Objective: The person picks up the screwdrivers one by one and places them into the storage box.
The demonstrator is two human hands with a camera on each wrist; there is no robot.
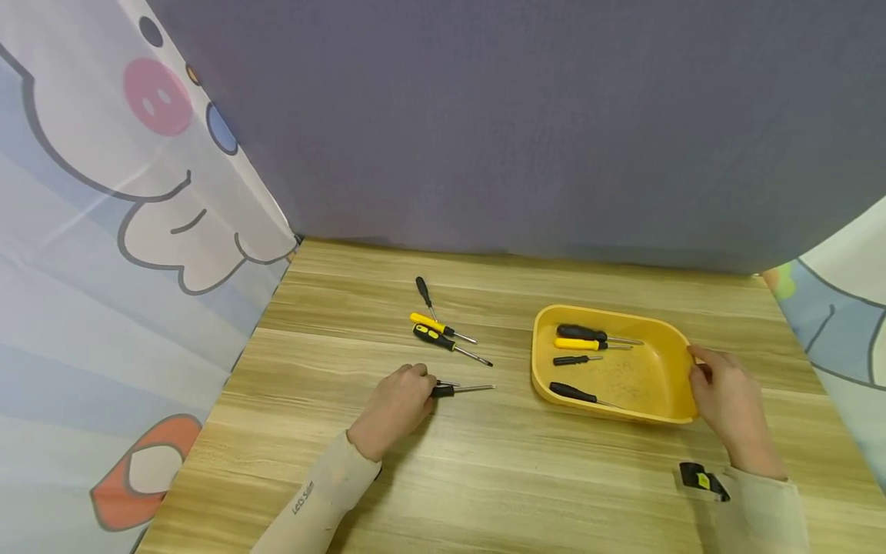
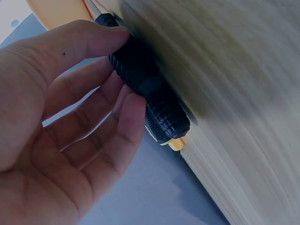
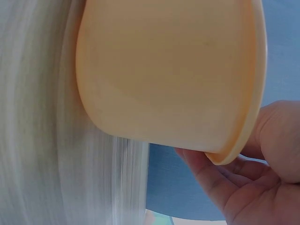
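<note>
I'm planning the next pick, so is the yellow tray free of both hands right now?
No, the right hand grips the yellow tray at its right end.

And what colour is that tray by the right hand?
The tray is yellow-orange, clearest in the head view.

Looks like smooth plastic in the tray (image 1: pixel 644 381), ridged in the screwdriver handle (image 2: pixel 150 84) left of it, grained wood in the tabletop (image 1: pixel 512 477) beneath — matt cloth (image 1: pixel 526 138) behind.
</note>
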